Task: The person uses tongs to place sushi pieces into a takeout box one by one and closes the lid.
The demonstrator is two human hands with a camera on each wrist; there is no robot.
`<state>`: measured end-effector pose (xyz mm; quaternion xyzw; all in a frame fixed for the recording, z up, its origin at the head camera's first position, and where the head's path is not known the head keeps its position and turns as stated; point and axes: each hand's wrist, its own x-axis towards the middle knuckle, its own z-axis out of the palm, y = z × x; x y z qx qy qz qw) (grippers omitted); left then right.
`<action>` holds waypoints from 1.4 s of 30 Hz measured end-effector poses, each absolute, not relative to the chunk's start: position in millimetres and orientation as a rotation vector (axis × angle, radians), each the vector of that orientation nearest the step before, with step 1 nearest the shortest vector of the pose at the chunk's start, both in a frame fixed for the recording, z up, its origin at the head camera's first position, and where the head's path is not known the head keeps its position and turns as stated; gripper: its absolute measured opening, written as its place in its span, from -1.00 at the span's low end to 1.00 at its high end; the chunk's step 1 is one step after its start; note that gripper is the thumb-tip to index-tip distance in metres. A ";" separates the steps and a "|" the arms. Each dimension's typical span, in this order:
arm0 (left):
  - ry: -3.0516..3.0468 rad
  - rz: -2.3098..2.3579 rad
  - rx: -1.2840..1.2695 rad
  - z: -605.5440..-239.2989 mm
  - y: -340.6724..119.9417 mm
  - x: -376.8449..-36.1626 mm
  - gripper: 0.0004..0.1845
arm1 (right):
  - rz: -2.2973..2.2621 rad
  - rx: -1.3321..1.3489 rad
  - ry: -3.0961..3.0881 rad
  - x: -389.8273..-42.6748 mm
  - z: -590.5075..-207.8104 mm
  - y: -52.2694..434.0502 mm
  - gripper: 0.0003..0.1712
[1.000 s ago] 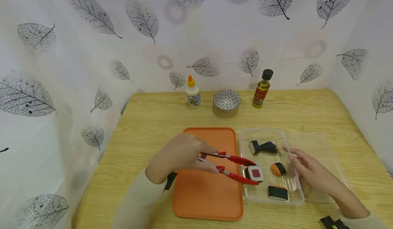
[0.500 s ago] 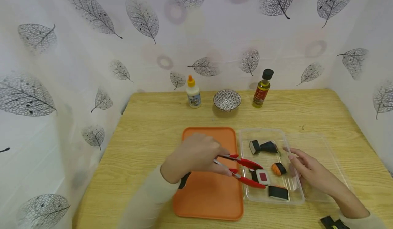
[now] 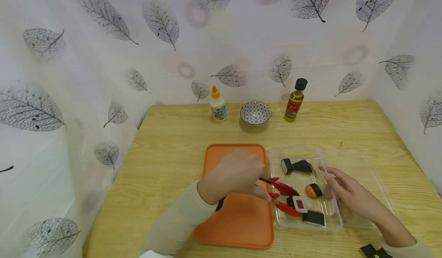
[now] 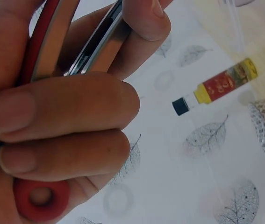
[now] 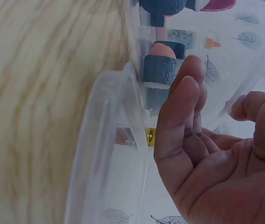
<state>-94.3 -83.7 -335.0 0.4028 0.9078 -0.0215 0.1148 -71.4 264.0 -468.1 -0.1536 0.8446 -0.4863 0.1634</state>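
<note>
My left hand [image 3: 238,173] grips red tongs [image 3: 283,198] over the right edge of the orange tray [image 3: 231,227]. In the left wrist view my fingers [image 4: 67,112] squeeze the tongs' handles [image 4: 53,32]. The tong tips pinch a white sushi piece with a red centre [image 3: 299,204], low inside the clear plastic container [image 3: 297,149]. In the container lie a black roll [image 3: 294,166], an orange piece [image 3: 313,191] and a black-wrapped piece [image 3: 313,218]. My right hand [image 3: 340,187] rests straight fingers [image 5: 183,107] against the container's right wall [image 5: 123,140].
At the back of the wooden table [image 3: 172,143] stand a glue bottle [image 3: 218,104], a patterned bowl [image 3: 255,113] and an oil bottle [image 3: 294,100]. The container's clear lid [image 3: 362,166] lies open to the right. Leaf-patterned cloth walls [image 3: 103,77] surround the table.
My left hand and the tongs moved right and toward me, carrying the red-centred sushi piece from the container's left wall deeper into it. The right hand stayed put.
</note>
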 end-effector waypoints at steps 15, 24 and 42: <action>2.683 -0.061 1.176 -334.4 -79.8 -94.4 -0.40 | -1.426 -0.442 2.340 -71.3 -467.6 264.5 -0.40; 2.682 0.067 1.219 -342.1 -95.1 -97.8 -0.47 | -1.397 -0.407 2.361 -70.7 -467.9 265.5 -0.39; 2.739 0.459 1.178 -357.7 -160.8 -97.8 -0.39 | -1.397 -0.428 2.383 -70.8 -467.9 264.1 -0.41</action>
